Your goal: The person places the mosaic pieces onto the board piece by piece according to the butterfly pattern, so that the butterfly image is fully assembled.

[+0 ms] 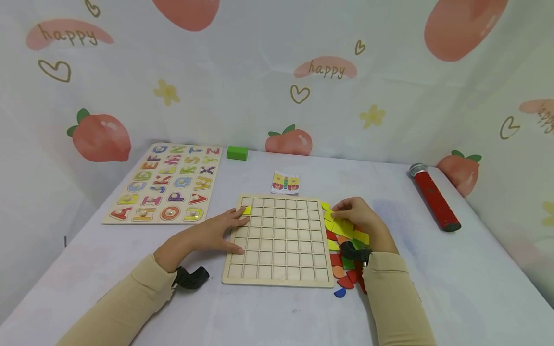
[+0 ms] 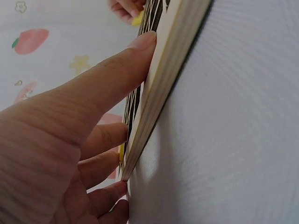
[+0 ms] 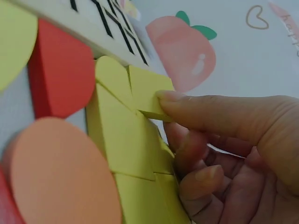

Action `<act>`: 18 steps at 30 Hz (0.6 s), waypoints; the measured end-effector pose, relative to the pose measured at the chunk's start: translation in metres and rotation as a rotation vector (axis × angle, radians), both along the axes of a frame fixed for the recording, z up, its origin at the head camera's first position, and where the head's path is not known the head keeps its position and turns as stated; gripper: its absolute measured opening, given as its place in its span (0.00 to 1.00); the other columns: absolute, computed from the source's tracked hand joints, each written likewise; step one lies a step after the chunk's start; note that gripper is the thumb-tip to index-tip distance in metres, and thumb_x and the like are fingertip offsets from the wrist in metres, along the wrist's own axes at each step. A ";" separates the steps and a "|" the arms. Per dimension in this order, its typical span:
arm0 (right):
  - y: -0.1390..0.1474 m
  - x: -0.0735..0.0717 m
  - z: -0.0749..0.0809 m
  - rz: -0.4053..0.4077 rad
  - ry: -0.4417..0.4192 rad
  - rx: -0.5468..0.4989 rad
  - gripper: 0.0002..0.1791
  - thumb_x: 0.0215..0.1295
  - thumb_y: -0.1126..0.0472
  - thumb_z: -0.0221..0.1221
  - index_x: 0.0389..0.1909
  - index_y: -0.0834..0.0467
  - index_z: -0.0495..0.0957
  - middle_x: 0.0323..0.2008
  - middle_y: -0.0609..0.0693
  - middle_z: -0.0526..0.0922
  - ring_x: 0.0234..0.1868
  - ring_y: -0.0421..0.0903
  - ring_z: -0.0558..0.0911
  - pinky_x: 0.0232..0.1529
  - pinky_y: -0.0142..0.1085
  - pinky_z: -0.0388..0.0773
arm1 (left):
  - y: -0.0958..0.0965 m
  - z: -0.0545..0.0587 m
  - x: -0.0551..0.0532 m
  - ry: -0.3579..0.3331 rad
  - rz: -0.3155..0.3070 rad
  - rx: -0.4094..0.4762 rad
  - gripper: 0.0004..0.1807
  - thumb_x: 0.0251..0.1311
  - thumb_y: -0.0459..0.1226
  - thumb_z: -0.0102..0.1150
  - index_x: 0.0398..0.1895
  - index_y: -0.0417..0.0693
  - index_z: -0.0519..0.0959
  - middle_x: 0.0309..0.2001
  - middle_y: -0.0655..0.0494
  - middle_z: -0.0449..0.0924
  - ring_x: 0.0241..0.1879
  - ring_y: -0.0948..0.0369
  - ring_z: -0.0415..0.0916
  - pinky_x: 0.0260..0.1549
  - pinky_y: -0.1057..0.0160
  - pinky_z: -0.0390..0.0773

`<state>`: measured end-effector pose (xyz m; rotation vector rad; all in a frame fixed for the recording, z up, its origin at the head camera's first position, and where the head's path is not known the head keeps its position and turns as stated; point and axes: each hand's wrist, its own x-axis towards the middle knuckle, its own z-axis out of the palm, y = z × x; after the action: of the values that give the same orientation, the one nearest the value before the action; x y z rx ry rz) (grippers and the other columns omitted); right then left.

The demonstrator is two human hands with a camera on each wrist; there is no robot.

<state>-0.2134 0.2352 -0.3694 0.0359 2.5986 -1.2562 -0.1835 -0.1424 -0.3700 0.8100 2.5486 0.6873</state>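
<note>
The grip of the left hand [image 1: 216, 233] is spread apart, thumb and fingers laid on the left edge of a square pale wooden board [image 1: 279, 232] marked with a grid, flat on the white worktop [image 1: 277, 317]; a small yellow square tile [image 1: 247, 211] is seated in its leftmost column, beside the fingertips; by the grip of the right hand [image 1: 360, 215], thumb and fingers together, a flat yellow four-sided block [image 3: 145, 88] is pinched at one edge, just off the board's right side; its face is plain and smooth; beneath and around it, yellow blocks [image 3: 126, 135], a rounded red block [image 3: 65, 70] and an orange disc [image 3: 65, 172] are heaped.
</note>
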 end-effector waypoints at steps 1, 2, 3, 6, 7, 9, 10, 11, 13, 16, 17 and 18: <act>0.000 0.000 0.001 -0.001 -0.005 -0.001 0.13 0.63 0.62 0.58 0.43 0.68 0.77 0.34 0.55 0.79 0.30 0.46 0.72 0.31 0.31 0.71 | 0.000 0.000 0.000 0.001 0.000 0.000 0.49 0.45 0.58 0.66 0.69 0.46 0.61 0.75 0.50 0.42 0.74 0.45 0.36 0.69 0.42 0.50; 0.001 -0.001 0.002 0.000 -0.008 0.002 0.13 0.64 0.61 0.58 0.42 0.68 0.77 0.33 0.55 0.79 0.30 0.46 0.71 0.30 0.31 0.71 | 0.000 0.000 0.000 0.003 -0.001 -0.002 0.49 0.45 0.58 0.66 0.69 0.46 0.61 0.75 0.49 0.42 0.74 0.45 0.36 0.69 0.42 0.50; 0.001 -0.001 0.003 0.000 -0.009 0.001 0.13 0.64 0.61 0.57 0.42 0.68 0.77 0.33 0.54 0.79 0.29 0.46 0.71 0.30 0.31 0.71 | -0.001 0.000 0.000 0.006 -0.002 -0.005 0.49 0.45 0.58 0.66 0.69 0.46 0.61 0.75 0.49 0.42 0.74 0.45 0.36 0.69 0.42 0.50; -0.002 -0.002 0.008 0.003 -0.010 -0.028 0.14 0.65 0.61 0.57 0.43 0.69 0.76 0.31 0.52 0.78 0.29 0.46 0.71 0.31 0.31 0.72 | -0.001 0.001 0.000 0.012 -0.004 -0.014 0.49 0.45 0.58 0.66 0.69 0.46 0.61 0.75 0.49 0.42 0.73 0.45 0.37 0.69 0.42 0.50; -0.004 -0.002 0.010 0.007 -0.009 -0.042 0.14 0.65 0.61 0.57 0.44 0.69 0.76 0.30 0.52 0.78 0.30 0.46 0.72 0.32 0.31 0.73 | -0.001 0.002 0.000 0.014 -0.005 -0.018 0.49 0.45 0.58 0.66 0.69 0.46 0.61 0.75 0.49 0.42 0.73 0.45 0.37 0.69 0.42 0.50; -0.009 -0.002 0.013 0.031 0.000 -0.075 0.15 0.65 0.60 0.56 0.44 0.69 0.76 0.31 0.51 0.78 0.30 0.46 0.72 0.34 0.31 0.74 | 0.000 0.002 0.000 0.013 -0.005 -0.026 0.49 0.45 0.58 0.66 0.69 0.45 0.61 0.75 0.49 0.42 0.73 0.45 0.37 0.69 0.42 0.50; -0.012 -0.003 0.015 0.050 0.004 -0.087 0.15 0.65 0.60 0.57 0.45 0.69 0.76 0.31 0.50 0.79 0.31 0.46 0.73 0.35 0.31 0.74 | 0.000 0.003 0.000 0.014 -0.006 -0.033 0.49 0.46 0.58 0.66 0.69 0.46 0.61 0.75 0.49 0.42 0.73 0.45 0.37 0.69 0.43 0.50; -0.016 -0.003 0.016 0.070 0.007 -0.095 0.15 0.65 0.60 0.57 0.45 0.68 0.76 0.31 0.50 0.79 0.31 0.46 0.73 0.35 0.32 0.75 | 0.000 0.003 -0.001 0.014 -0.007 -0.038 0.49 0.46 0.58 0.66 0.69 0.46 0.61 0.75 0.49 0.42 0.73 0.45 0.37 0.69 0.43 0.50; -0.024 -0.004 0.019 0.116 0.011 -0.110 0.15 0.64 0.60 0.57 0.44 0.68 0.77 0.32 0.50 0.81 0.31 0.46 0.74 0.36 0.33 0.76 | 0.001 0.004 0.000 0.014 -0.010 -0.048 0.48 0.46 0.58 0.65 0.69 0.46 0.61 0.75 0.49 0.42 0.73 0.45 0.38 0.69 0.43 0.51; -0.039 -0.006 0.024 0.181 0.013 -0.127 0.14 0.64 0.60 0.58 0.43 0.67 0.78 0.32 0.50 0.82 0.30 0.46 0.75 0.36 0.34 0.77 | 0.002 0.006 0.000 0.006 -0.011 -0.060 0.48 0.47 0.57 0.65 0.69 0.46 0.61 0.75 0.50 0.42 0.73 0.45 0.38 0.69 0.43 0.51; -0.044 -0.007 0.026 0.196 0.012 -0.136 0.13 0.64 0.61 0.58 0.42 0.67 0.78 0.32 0.50 0.82 0.29 0.47 0.75 0.36 0.34 0.78 | 0.002 0.007 0.001 -0.001 -0.011 -0.061 0.48 0.47 0.57 0.65 0.69 0.46 0.60 0.75 0.50 0.42 0.73 0.45 0.38 0.69 0.43 0.51; -0.050 -0.008 0.028 0.209 0.012 -0.141 0.13 0.64 0.61 0.58 0.42 0.67 0.79 0.31 0.50 0.82 0.29 0.47 0.76 0.36 0.35 0.78 | 0.002 0.008 0.001 -0.008 -0.008 -0.065 0.47 0.47 0.57 0.66 0.69 0.47 0.60 0.75 0.50 0.41 0.73 0.45 0.38 0.69 0.43 0.51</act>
<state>-0.2210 0.1856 -0.3418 -0.2630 2.4403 -1.3602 -0.1826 -0.1400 -0.3622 0.7946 2.5450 0.6006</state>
